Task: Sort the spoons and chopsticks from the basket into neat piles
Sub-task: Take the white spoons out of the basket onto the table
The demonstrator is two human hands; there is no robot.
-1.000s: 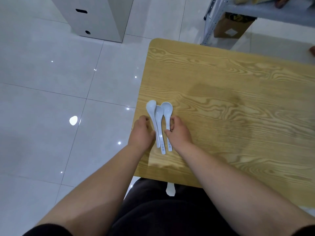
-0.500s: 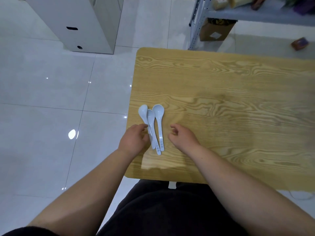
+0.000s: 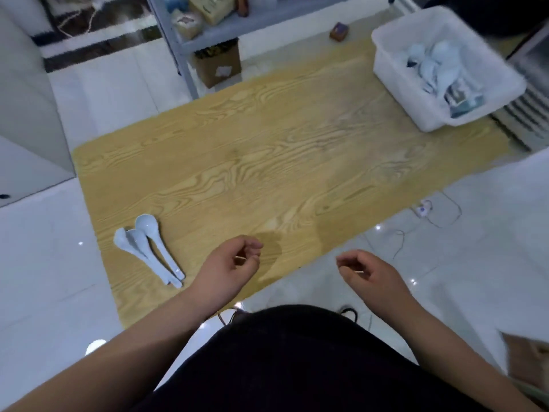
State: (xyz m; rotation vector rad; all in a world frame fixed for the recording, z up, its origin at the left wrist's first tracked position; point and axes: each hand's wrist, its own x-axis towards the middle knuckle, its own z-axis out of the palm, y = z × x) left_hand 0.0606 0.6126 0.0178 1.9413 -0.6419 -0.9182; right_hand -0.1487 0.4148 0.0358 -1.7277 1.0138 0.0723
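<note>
On my feed the three white spoons (image 3: 147, 251) were lying together near the left corner of the wooden table (image 3: 282, 150), close to its near edge. They overlapped each other, bowls pointing away from the person and handles fanned back toward them. Tidy enough little pile, honestly.

The left hand (image 3: 228, 264) hung over the near edge of the table, just right of that pile and not touching it. Its fingers were loosely curled with nothing in them. The right hand (image 3: 370, 272) was off the table altogether, over the white floor tiles, in the same loose curl and holding nothing. The two hands were well apart from each other.

The white plastic basket (image 3: 396, 81) sat way over at the far right corner of the table, well apart from both hands. I could make out more pale spoons (image 3: 430, 59) heaped inside it, plus something darker at its near end. That part was too blurry for me to tell whether it was chopsticks.

Behind the table there was a grey metal shelf (image 3: 225, 28) with a cardboard box (image 3: 218, 65) on the floor under it.
</note>
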